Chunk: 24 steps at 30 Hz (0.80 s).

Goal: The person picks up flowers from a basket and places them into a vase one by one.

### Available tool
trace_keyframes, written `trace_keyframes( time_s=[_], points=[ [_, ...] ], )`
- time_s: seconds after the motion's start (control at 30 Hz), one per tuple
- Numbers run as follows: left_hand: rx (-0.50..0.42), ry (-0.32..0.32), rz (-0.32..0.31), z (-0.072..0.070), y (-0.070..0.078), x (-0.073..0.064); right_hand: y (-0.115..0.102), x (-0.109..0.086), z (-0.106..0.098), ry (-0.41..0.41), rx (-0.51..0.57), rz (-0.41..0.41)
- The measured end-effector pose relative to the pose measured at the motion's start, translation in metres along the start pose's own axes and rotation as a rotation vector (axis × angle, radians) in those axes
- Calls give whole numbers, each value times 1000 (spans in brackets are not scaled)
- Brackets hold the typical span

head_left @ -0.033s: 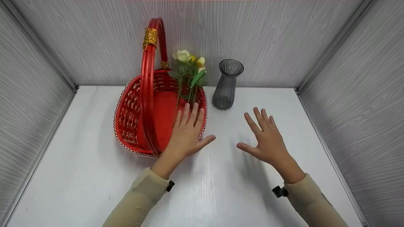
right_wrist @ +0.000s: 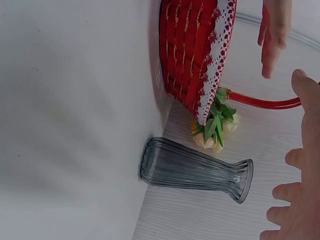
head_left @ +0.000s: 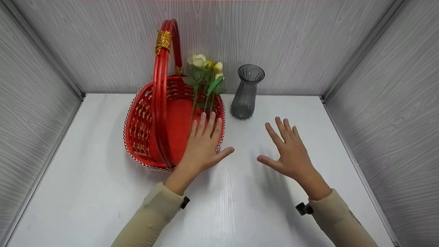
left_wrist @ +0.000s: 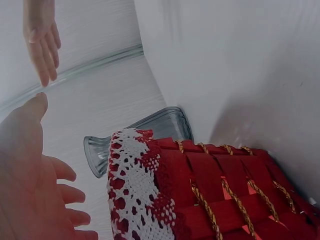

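Note:
My left hand [head_left: 202, 147] hovers palm down over the near right rim of a red woven basket [head_left: 178, 137], its fingers spread and straight, holding nothing. Several pale flowers [head_left: 198, 61] with green leaves lean in the basket, their heads above its back right edge; my left hand hides the lower stems. To the right, my right hand [head_left: 291, 151] is held above the table with fingers spread, touching nothing. Nearest to it stands a grey ribbed glass vase [head_left: 244, 99], upright, with no flowers in its mouth. The right wrist view shows the same vase [right_wrist: 195, 167] beside the basket's lace-trimmed rim [right_wrist: 218, 55].
The basket's tall red handle [head_left: 160, 85], wrapped in gold, arches above its left part. All this stands on a white table [head_left: 226, 206]. Grey wood-grain panels [head_left: 291, 44] enclose the back and both sides.

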<state>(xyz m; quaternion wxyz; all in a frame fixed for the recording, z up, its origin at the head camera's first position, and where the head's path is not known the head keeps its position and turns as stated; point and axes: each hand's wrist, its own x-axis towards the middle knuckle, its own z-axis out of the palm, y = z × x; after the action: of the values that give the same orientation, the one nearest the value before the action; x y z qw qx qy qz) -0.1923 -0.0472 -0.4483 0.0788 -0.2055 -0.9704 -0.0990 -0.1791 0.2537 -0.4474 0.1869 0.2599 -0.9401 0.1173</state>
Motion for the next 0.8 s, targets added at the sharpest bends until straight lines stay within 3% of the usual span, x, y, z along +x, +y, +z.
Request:
trace_keyframes(
  time_s=[0.33, 0.8],
  points=[
    [0, 19, -4, -4, 3, 11, 4, 16, 3, 1, 10, 13],
    [-28, 18, -3, -8, 30, 62, 22, 65, 6, -15, 53, 33]
  ],
)
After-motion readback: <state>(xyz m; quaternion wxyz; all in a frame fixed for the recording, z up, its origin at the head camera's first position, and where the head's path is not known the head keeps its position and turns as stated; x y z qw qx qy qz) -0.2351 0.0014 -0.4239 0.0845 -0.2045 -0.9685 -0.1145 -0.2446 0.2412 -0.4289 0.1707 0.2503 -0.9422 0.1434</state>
